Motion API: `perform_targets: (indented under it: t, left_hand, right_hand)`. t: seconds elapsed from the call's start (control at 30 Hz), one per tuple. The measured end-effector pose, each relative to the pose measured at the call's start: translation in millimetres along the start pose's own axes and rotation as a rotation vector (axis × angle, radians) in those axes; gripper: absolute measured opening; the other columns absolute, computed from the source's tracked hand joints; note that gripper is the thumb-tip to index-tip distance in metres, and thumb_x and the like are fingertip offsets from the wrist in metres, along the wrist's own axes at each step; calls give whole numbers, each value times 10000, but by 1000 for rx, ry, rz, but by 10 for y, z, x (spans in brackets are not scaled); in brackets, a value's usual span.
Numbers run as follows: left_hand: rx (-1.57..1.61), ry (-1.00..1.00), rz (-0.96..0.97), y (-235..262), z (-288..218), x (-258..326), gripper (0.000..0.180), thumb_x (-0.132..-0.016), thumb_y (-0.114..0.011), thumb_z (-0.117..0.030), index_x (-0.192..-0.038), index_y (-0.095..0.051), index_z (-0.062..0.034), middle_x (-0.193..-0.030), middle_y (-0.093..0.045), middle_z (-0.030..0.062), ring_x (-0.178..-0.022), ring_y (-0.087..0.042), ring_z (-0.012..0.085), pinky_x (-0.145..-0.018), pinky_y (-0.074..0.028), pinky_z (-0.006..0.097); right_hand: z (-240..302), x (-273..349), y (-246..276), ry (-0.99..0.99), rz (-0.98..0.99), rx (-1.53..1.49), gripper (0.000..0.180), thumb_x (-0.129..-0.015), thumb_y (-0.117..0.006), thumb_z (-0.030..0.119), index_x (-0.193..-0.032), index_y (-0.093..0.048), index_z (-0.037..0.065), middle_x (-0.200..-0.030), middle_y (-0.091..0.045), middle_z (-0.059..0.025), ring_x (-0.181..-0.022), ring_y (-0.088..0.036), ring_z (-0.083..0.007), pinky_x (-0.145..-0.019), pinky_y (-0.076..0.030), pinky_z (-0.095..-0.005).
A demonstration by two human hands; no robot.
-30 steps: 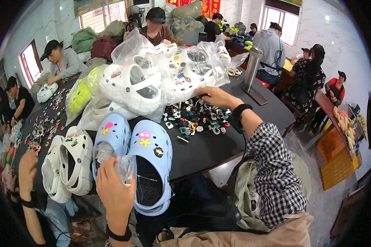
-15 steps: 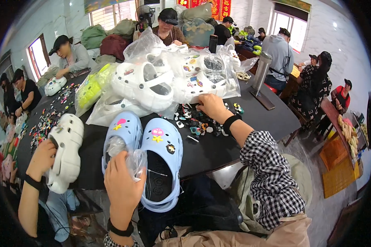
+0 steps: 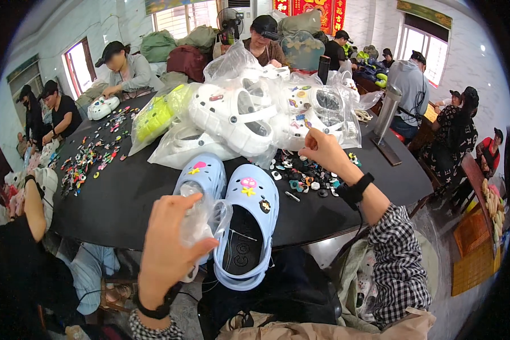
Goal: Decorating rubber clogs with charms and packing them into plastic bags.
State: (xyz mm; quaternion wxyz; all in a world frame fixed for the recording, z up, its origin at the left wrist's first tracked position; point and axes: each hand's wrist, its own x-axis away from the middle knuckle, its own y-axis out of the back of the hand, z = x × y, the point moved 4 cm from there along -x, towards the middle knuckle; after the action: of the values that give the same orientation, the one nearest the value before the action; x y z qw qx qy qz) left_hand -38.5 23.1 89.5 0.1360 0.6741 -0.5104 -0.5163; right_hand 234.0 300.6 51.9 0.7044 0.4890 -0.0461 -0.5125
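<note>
Two light blue clogs stand at the table's near edge. The right clog and the left clog carry pink and yellow charms on their toes; the right one also has a dark round charm. My left hand is over the left clog's heel, thumb and fingers apart, beside crumpled clear plastic in the shoe opening. Part of that clog is hidden behind the hand. My right hand hovers over a pile of small charms, thumb and forefinger pinched together; anything between them is too small to make out.
Bagged white clogs and a bagged yellow-green clog are heaped beyond. More charms lie scattered at left. A metal flask and a phone are at right. A co-worker's arm is at the left edge; others sit around.
My right hand has lifted from the charm pile with its fingers pinched. My left thumb has spread away from the fingers. The co-worker's white clog has moved left, away from the blue pair.
</note>
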Motion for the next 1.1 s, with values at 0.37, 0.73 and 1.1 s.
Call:
perform_targets:
  t: [0.37, 0.73, 1.1]
  left_hand:
    - [-33, -217, 162, 24, 495, -736, 272, -864, -589, -50, -1117, -663, 17, -1040, -667, 163, -995, -630, 306, -906, -486, 395]
    - [-64, -90, 94, -346, 645, -582, 276, -760, -569, 10, -1035, -586, 17, -1023, -584, 183, -1019, -572, 358, -911, -466, 421]
    - [-27, -128, 41, -357, 736, -617, 239, -740, -608, -18, -966, -542, 20, -942, -533, 179, -940, -542, 361, -827, -444, 416]
  right_hand:
    - [1386, 30, -358, 302, 160, -378, 137, -820, -739, 116, -871, -670, 8, -713, -641, -101, -642, -607, -172, -612, -489, -319]
    - [1543, -189, -1109, 471, 222, -177, 111, -822, -654, 71, -905, -690, 6, -892, -667, -184, -858, -661, -355, -778, -529, -434]
    - [1650, -127, -1079, 362, 241, -387, 150, -795, -706, -12, -923, -629, -15, -766, -664, -157, -722, -669, -331, -677, -532, -386]
